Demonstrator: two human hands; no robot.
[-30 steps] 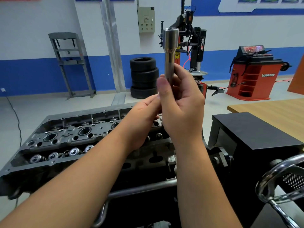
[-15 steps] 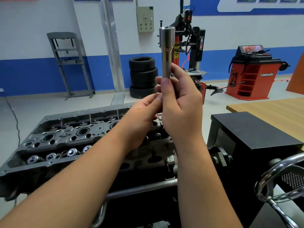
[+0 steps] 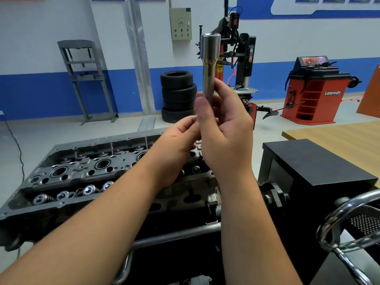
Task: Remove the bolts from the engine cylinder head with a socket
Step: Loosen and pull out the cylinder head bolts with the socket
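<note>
The engine cylinder head (image 3: 86, 173) lies at eight o'clock, valve springs showing. Above its right end, the left hand (image 3: 174, 147) curls its fingers at the base of the socket (image 3: 209, 66); its grip is hidden. The right hand (image 3: 224, 130) grips the upright socket, wide end toward twelve o'clock.

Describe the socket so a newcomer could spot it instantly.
Look above the grey cylinder head, where both hands meet. The right hand grips the socket upright: a long silver metal tube, wider at its top end, the only shiny tool held in the air.
</note>
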